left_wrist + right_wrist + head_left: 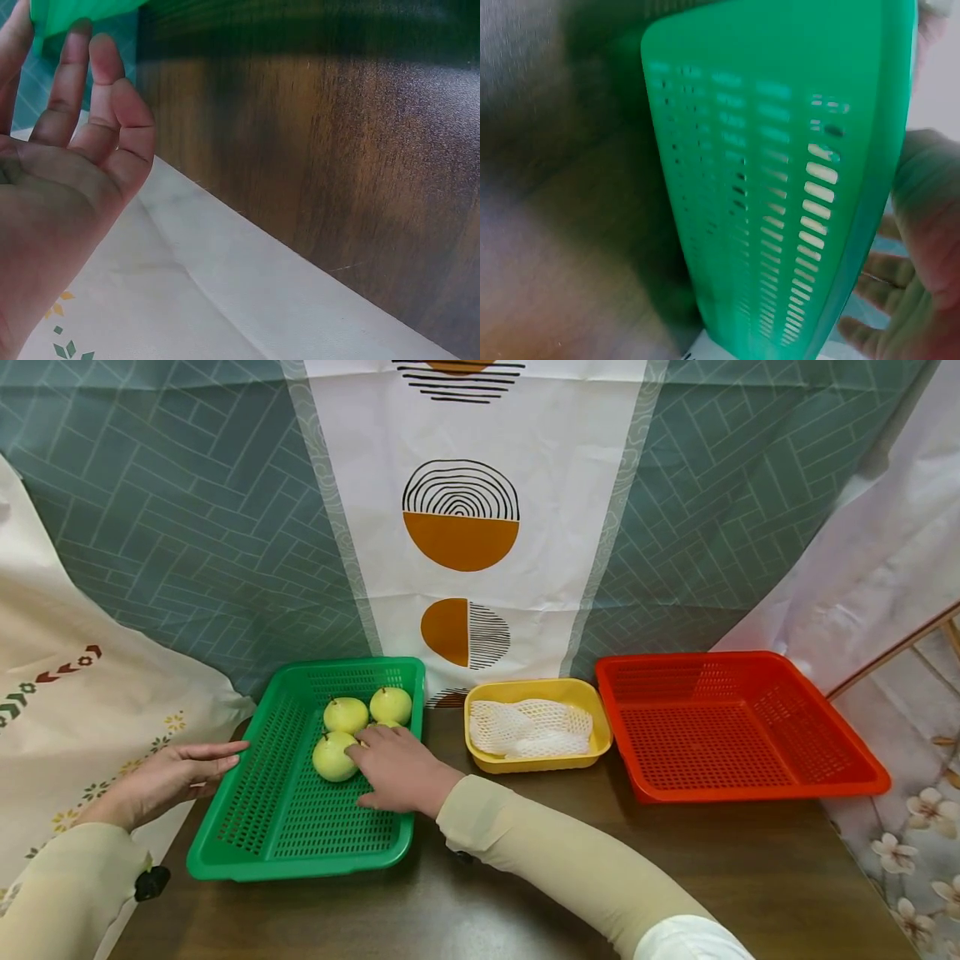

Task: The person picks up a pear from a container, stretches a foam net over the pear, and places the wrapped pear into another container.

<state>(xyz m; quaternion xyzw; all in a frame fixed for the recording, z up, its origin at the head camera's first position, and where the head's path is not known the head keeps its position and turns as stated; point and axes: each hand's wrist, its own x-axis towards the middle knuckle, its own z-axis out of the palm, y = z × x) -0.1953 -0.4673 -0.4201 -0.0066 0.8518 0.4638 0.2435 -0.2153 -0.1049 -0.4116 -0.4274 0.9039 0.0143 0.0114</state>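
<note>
Several yellow-green pears (334, 757) lie together in a green plastic basket (255, 793). My right hand (401, 768) reaches over the basket's right rim, palm down, its fingertips at the pears and overlapping a partly hidden one. In the right wrist view, that hand's fingers (885, 281) are spread and loosely bent beyond the slotted basket wall (780, 187). My left hand (176, 777) is at the basket's left rim, its fingertips right at the edge. The left wrist view shows its fingers (67, 82) loosely extended, the green rim just above them.
A small yellow basket (540, 766) holding white foam net sleeves (528, 727) stands right of the green one. Farther right is a red basket (705, 743) with nothing in it. All stand on a dark wooden table (510, 893), patterned cloths (465, 635) hanging behind and beside it.
</note>
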